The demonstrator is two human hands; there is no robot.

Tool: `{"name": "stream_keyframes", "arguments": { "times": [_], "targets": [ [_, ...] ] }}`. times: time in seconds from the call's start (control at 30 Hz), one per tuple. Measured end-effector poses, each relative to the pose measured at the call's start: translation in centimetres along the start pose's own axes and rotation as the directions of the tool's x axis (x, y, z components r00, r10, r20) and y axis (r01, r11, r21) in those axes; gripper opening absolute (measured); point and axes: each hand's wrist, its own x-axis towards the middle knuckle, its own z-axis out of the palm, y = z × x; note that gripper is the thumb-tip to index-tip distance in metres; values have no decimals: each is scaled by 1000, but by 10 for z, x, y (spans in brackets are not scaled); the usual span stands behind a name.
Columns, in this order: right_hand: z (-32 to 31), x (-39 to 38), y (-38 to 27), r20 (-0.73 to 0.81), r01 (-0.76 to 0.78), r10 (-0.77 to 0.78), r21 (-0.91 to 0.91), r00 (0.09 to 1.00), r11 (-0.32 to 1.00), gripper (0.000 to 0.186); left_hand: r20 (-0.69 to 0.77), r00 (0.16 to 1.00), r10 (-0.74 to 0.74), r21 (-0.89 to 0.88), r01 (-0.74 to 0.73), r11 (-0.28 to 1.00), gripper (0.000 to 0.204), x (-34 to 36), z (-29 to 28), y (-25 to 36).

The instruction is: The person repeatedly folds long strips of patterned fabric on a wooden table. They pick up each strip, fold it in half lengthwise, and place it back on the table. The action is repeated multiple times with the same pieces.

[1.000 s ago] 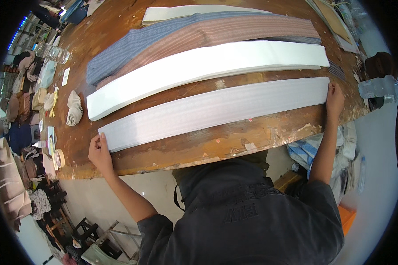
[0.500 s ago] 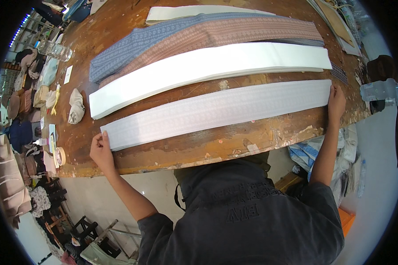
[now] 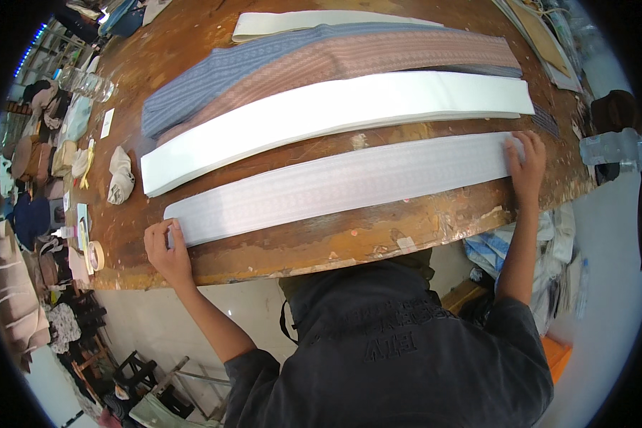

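Note:
A long pale white fabric strip [image 3: 335, 184] with a faint pattern lies across the near part of the wooden table [image 3: 292, 264]. My left hand [image 3: 168, 253] pinches its left end, thumb and fingers closed at the corner. At the other end my right hand [image 3: 528, 162] grips the strip, with the thumb and fingers bent over its edge. Just beyond lies a stack of bright white strips [image 3: 342, 103]. Farther back are a folded blue patterned cloth [image 3: 242, 71] and a pinkish-brown patterned cloth [image 3: 378, 55], partly overlapping.
Another cream strip [image 3: 292, 23] lies at the far side. On the left are a crumpled beige cloth [image 3: 121, 177], a tape roll [image 3: 95, 255] and a clear plastic bottle [image 3: 93, 85]. A water bottle [image 3: 612, 148] is at the right edge. A stool [image 3: 139, 374] stands below left.
My right hand has moved inward onto the strip's right end. Both ends look rounded or tucked under now instead of square. My left hand shifted slightly down.

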Motion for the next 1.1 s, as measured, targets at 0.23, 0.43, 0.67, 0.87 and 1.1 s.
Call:
{"name": "stream_keyframes", "arguments": {
  "times": [0.23, 0.43, 0.67, 0.87, 1.1],
  "targets": [
    [-2, 19, -50, 101, -9, -3, 113, 995, 994, 22, 145, 989, 20, -6, -19, 1000, 11, 3, 2, 4],
    [-5, 19, -138, 256, 279, -402, 407, 879, 870, 23, 152, 988, 14, -9, -12, 1000, 12, 4, 3, 5],
    [-8, 57, -132, 72, 246, -265, 202, 962, 948, 29, 93, 995, 46, 49, -51, 997, 15, 30, -5, 19],
    [2, 80, -95, 164, 316, -319, 46, 933, 948, 28, 272, 893, 358, 97, -396, 913, 31, 69, 5, 40],
    [15, 72, -85, 79, 385, -389, 60, 918, 921, 24, 290, 857, 425, 109, -471, 875, 26, 72, 16, 29]
  ]
}}
